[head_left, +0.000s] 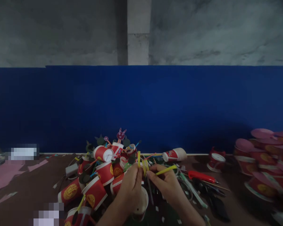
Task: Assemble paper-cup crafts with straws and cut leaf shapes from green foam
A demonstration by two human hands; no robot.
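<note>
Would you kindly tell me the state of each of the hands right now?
Left hand: closed, holding yellow strip material.
Right hand: closed, pinching yellow strip material too.

dim grey light, soft shadow low on blue panel [141,106], right-hand cups [265,158] blurred

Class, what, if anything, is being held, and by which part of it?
Yellow strip, pinched partway along by the left hand and right hand, lengths sticking out; one piece or several cannot be told.

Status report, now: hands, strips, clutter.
Left hand and right hand gripping yellow strips. One end up, another pointing rightward. Red paper cups crowding the left.
</note>
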